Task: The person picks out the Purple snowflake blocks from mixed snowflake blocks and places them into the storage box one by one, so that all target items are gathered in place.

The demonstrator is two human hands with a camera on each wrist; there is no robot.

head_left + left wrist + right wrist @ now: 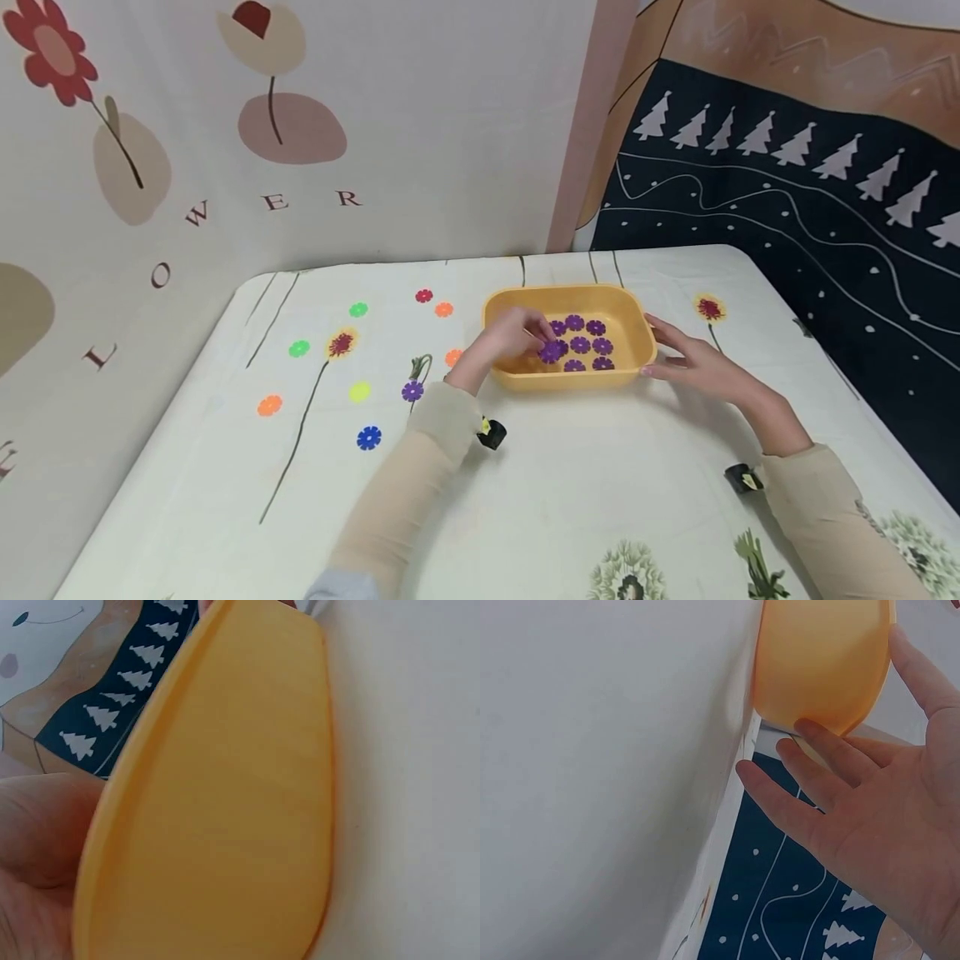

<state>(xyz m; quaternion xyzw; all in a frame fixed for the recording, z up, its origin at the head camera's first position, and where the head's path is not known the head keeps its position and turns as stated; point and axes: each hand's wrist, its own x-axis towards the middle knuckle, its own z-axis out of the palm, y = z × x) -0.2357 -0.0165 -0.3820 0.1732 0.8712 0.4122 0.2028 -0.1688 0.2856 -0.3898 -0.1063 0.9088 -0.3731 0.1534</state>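
Observation:
A yellow plastic tub (570, 380) stands on the table with several purple flower-shaped discs (580, 345) inside. Over its left part, my left hand (513, 335) reaches in across the near rim. Thumb and fingertips pinch a purple flower-shaped disc (551, 352), which overlaps another one. In the left wrist view the tub's outer wall (217, 787) hides the fingers and the discs. My right hand (693, 360) is at the tub's right end, fingers spread and nearly straight. In the right wrist view its fingertips (810, 729) rest against the tub's end wall.
Left of the tub, loose flower-shaped discs lie on the printed tablecloth: green (299, 348), orange (270, 405), yellow (360, 391), blue (369, 437), red (423, 296) and purple (412, 391). A curtain with printed flowers (450, 125) rises behind the table.

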